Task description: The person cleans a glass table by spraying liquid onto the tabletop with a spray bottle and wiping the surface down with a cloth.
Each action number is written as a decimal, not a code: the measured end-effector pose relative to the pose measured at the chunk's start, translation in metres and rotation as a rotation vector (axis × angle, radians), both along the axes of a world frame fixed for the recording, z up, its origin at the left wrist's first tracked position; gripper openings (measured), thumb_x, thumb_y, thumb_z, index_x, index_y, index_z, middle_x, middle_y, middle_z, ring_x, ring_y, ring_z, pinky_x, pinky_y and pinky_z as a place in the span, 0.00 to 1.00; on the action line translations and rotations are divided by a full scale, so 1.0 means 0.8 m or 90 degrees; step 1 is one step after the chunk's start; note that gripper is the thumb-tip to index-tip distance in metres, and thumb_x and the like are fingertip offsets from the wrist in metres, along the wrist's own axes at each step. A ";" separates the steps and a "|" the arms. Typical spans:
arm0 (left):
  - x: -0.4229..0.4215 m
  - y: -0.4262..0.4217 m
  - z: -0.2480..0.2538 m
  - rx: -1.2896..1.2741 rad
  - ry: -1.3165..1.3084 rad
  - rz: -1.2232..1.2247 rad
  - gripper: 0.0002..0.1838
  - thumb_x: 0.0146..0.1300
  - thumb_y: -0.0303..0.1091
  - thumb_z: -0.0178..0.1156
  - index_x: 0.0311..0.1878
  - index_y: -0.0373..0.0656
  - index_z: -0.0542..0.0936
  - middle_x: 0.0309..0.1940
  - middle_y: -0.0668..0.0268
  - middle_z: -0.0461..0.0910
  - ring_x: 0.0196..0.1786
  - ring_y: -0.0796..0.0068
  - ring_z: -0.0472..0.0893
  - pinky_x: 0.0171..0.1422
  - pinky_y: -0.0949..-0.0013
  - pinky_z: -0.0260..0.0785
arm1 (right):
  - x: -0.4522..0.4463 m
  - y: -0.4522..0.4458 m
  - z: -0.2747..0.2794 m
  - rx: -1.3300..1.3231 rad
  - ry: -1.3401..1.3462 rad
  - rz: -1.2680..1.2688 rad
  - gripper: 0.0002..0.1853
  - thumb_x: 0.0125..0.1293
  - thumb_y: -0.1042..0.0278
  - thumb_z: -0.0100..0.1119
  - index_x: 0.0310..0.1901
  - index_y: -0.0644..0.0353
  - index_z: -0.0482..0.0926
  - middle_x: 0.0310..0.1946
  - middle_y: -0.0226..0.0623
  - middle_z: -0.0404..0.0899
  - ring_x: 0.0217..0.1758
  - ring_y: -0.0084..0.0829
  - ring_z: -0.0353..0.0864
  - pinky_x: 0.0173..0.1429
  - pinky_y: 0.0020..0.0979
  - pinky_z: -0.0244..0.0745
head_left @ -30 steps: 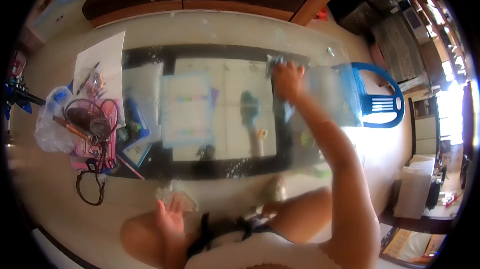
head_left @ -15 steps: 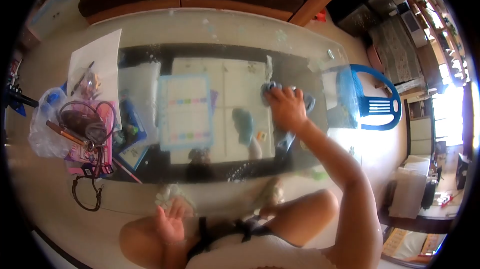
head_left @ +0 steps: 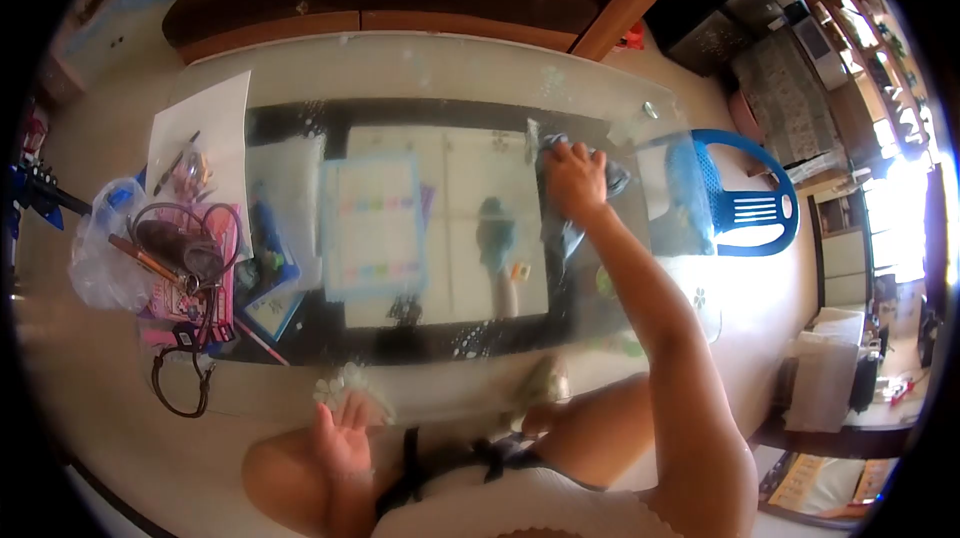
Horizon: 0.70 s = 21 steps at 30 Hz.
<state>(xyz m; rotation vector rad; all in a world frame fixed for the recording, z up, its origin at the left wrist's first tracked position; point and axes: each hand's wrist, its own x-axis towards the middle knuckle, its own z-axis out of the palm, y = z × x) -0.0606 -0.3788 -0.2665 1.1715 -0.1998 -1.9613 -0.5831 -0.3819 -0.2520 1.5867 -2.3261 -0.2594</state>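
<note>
Toward 2 o'clock on glass tabletop: grey cloth, bunched.
Right hand: holding grey cloth, fingers bent.
Left hand: wide, palm up, 7 o'clock.
Blue plastic chair: 3 o'clock.

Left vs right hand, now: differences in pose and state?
- The left hand is palm up; the right hand is palm down.
- The left hand holds nothing, fingers open; the right hand has its fingers on a crumpled grey-blue cloth.
- The left hand is close to the body, by the left knee; the right hand is reached out over the glass tabletop.

Shared: both are bare.
</note>
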 end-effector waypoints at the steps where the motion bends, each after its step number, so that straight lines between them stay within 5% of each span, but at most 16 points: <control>1: 0.000 0.000 0.005 0.004 -0.012 -0.002 0.20 0.67 0.47 0.53 0.56 0.45 0.72 0.51 0.59 0.78 0.51 0.64 0.78 0.50 0.63 0.74 | 0.033 0.003 0.017 0.027 -0.070 -0.004 0.17 0.53 0.67 0.54 0.46 0.48 0.78 0.47 0.28 0.73 0.52 0.34 0.69 0.56 0.44 0.61; 3: -0.003 0.004 0.006 0.003 -0.019 -0.003 0.20 0.67 0.47 0.53 0.56 0.46 0.72 0.51 0.60 0.78 0.51 0.64 0.78 0.50 0.63 0.74 | 0.117 0.014 0.055 0.090 -0.160 0.092 0.20 0.50 0.69 0.56 0.48 0.48 0.78 0.50 0.30 0.72 0.52 0.35 0.68 0.56 0.46 0.61; 5: -0.002 0.004 0.003 -0.016 -0.014 -0.003 0.20 0.67 0.48 0.54 0.56 0.46 0.73 0.50 0.61 0.79 0.50 0.65 0.79 0.49 0.64 0.74 | 0.176 0.026 0.068 -0.029 -0.105 0.304 0.16 0.54 0.69 0.52 0.45 0.48 0.79 0.46 0.28 0.72 0.48 0.36 0.70 0.52 0.46 0.64; 8: -0.001 0.003 0.002 -0.007 -0.033 0.012 0.20 0.66 0.48 0.54 0.56 0.47 0.72 0.49 0.62 0.79 0.49 0.65 0.79 0.49 0.64 0.74 | 0.173 0.018 0.064 -0.089 -0.165 0.318 0.20 0.51 0.65 0.55 0.49 0.43 0.79 0.47 0.27 0.72 0.51 0.33 0.69 0.55 0.50 0.63; 11: -0.004 0.000 0.011 0.036 -0.059 0.016 0.21 0.66 0.48 0.54 0.57 0.48 0.72 0.49 0.63 0.78 0.48 0.65 0.79 0.48 0.64 0.75 | 0.081 -0.031 0.054 0.060 -0.211 0.058 0.20 0.55 0.65 0.52 0.51 0.45 0.76 0.51 0.30 0.73 0.55 0.40 0.69 0.60 0.49 0.60; 13: -0.003 0.000 0.010 0.049 -0.072 0.024 0.21 0.66 0.49 0.53 0.56 0.48 0.72 0.49 0.62 0.78 0.48 0.65 0.79 0.47 0.62 0.75 | -0.033 -0.043 0.005 -0.045 0.010 -0.082 0.18 0.58 0.63 0.50 0.51 0.43 0.77 0.54 0.30 0.72 0.59 0.40 0.67 0.60 0.51 0.61; 17: 0.000 0.001 -0.002 0.091 -0.072 0.054 0.21 0.67 0.50 0.52 0.55 0.47 0.72 0.49 0.62 0.78 0.48 0.65 0.79 0.46 0.61 0.75 | -0.153 -0.062 0.049 -0.136 -0.115 -0.498 0.19 0.61 0.56 0.46 0.53 0.42 0.77 0.60 0.26 0.70 0.63 0.38 0.64 0.63 0.53 0.57; 19: 0.001 -0.004 -0.006 0.078 -0.056 0.047 0.21 0.67 0.51 0.52 0.55 0.48 0.71 0.49 0.61 0.78 0.47 0.65 0.80 0.45 0.60 0.76 | -0.130 -0.083 0.047 -0.096 -0.013 -0.412 0.19 0.62 0.55 0.46 0.54 0.43 0.75 0.58 0.29 0.72 0.62 0.38 0.65 0.59 0.54 0.59; 21: 0.026 -0.002 -0.025 0.067 -0.047 0.013 0.21 0.66 0.51 0.52 0.55 0.48 0.71 0.49 0.62 0.78 0.46 0.65 0.80 0.45 0.61 0.77 | -0.098 -0.103 0.044 0.075 -0.149 -0.306 0.19 0.62 0.56 0.47 0.54 0.47 0.75 0.54 0.31 0.74 0.59 0.38 0.67 0.57 0.53 0.60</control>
